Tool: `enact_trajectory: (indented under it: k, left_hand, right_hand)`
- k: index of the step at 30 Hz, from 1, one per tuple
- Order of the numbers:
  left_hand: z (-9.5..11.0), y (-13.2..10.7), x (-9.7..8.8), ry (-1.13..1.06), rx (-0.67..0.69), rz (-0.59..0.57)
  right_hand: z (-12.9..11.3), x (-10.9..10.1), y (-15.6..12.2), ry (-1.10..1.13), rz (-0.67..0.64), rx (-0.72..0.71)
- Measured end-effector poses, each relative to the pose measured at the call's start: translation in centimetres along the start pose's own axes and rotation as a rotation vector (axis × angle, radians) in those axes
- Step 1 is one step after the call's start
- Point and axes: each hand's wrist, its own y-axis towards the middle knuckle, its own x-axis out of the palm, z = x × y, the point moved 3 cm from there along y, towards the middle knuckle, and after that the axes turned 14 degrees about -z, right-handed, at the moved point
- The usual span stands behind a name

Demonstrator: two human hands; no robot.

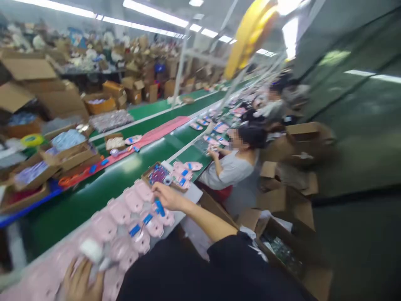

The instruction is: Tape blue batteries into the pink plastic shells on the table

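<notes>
A green conveyor belt (pixel 103 184) runs alongside a bench edge covered with pink shells (pixel 125 217). A seated co-worker (pixel 233 167) works further along. The right hand (pixel 167 196) pinches a small blue piece (pixel 159 207) over the shells. The left hand (pixel 82 282) rests on shells beside a white object (pixel 91 250); its grip cannot be told.

The right hand (pixel 167 196) is holding a small blue piece (pixel 159 207) over a row of pink shells (pixel 133 200) beside the green conveyor belt (pixel 103 184). The left hand (pixel 82 282) is gripping a white object (pixel 91 250), which is blurred. A co-worker (pixel 233 167) is sitting further along the line.
</notes>
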Motion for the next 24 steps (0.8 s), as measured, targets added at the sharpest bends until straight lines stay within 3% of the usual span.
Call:
enact_trajectory:
  k: [4,6,8,11,14,17,24]
  left_hand:
    - [0.9,-3.4,0.8,0.192,-0.062,-0.022]
    - [1.5,-3.6,0.9,0.212,-0.107,-0.044]
    - [2.1,-3.4,0.9,0.211,-0.15,-0.062]
    - [2.6,-3.8,0.7,0.18,-0.183,-0.085]
    - [2.6,-4.7,0.4,0.163,-0.214,-0.087]
    - [2.4,-5.3,0.4,0.174,-0.253,-0.069]
    - [2.0,-6.0,0.1,0.182,-0.297,-0.046]
  right_hand:
    - [0.2,9.1,-4.0,0.566,-0.157,0.262]
    - [-0.4,12.8,-5.7,0.723,-0.265,0.256]
    - [-1.3,14.9,-6.7,0.812,-0.355,0.202]
    - [-2.5,15.7,-6.9,0.891,-0.431,0.188]
    - [-3.2,14.9,-6.3,0.937,-0.453,0.203]
    - [-3.7,14.8,-6.1,0.993,-0.567,0.209]
    - [-3.1,15.8,-4.9,1.339,-0.72,0.305]
